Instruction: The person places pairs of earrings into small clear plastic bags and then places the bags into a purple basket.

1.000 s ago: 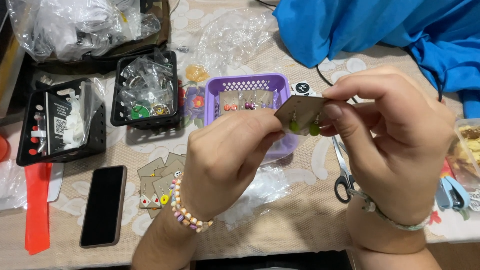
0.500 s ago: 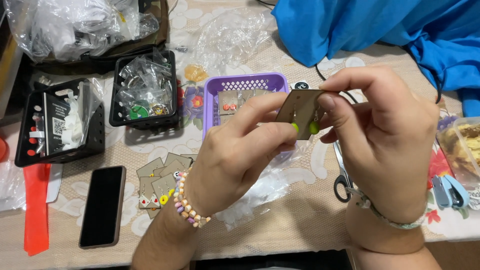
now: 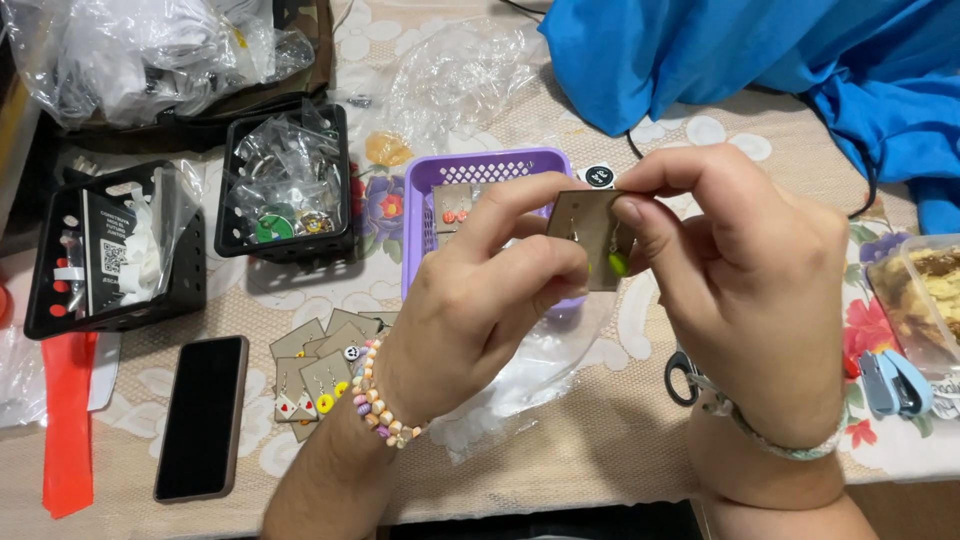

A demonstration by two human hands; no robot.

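Pinching a small tan cardboard earring card (image 3: 590, 238) from both sides, the left hand (image 3: 490, 320) and the right hand (image 3: 750, 300) hold it up above the desk (image 3: 600, 440), just over the near edge of a purple slotted plastic basket (image 3: 480, 175). The right hand's fingers (image 3: 665, 185) are closed on the card's top and right edge, thumb in front; the left hand's fingers (image 3: 520, 205) are closed on its left side. A yellow-green bead earring (image 3: 618, 263) hangs from the card.

A beaded pastel bracelet (image 3: 378, 405) circles the left wrist. Below and to the left lie more tan earring cards (image 3: 320, 375) in a loose pile, beside a black smartphone (image 3: 202, 415) lying flat. Two black plastic crates (image 3: 285, 185) holding clear bags stand further back. Crumpled clear plastic wrap (image 3: 530, 375) lies under the hands, and blue cloth (image 3: 760, 60) is bunched at the far right.
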